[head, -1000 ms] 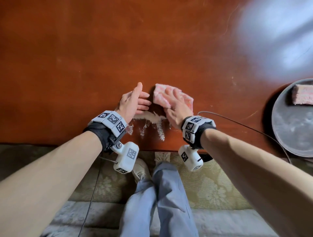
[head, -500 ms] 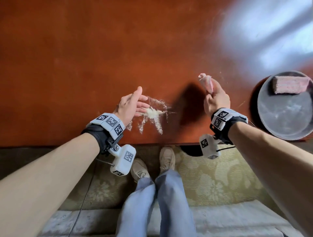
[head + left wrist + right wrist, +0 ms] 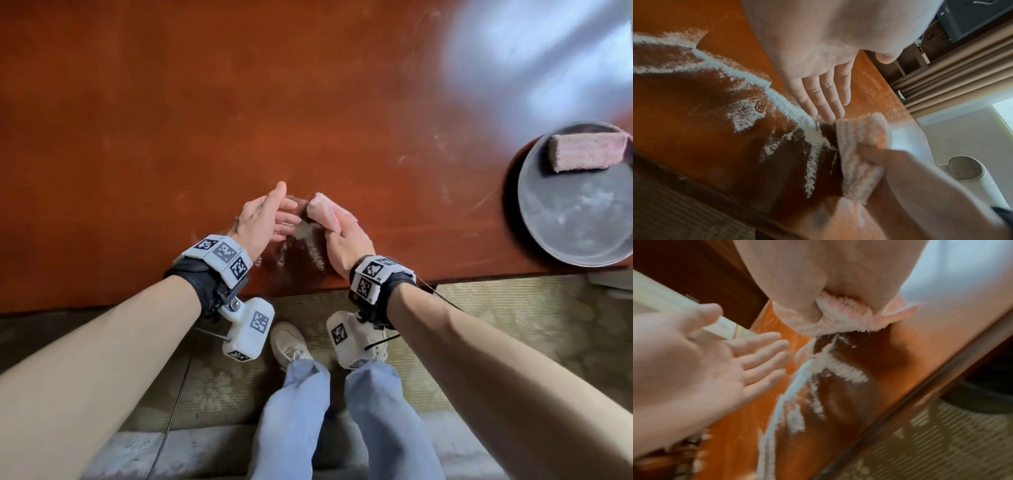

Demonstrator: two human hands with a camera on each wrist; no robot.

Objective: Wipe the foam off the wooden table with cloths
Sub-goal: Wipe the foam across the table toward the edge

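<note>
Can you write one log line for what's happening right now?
left hand open beside foam | right hand holds pink cloth | table streaked

Head view: grey tray [image 3: 579, 219] cut by rt edge; table's [image 3: 205, 102] far-rt corner lost in glare. Rt hand [image 3: 346, 240] covers part of pink cloth [image 3: 325, 209]; its fingertips hidden. Rt wrist view blurred, foam [image 3: 797, 382] edges smeared.
</note>
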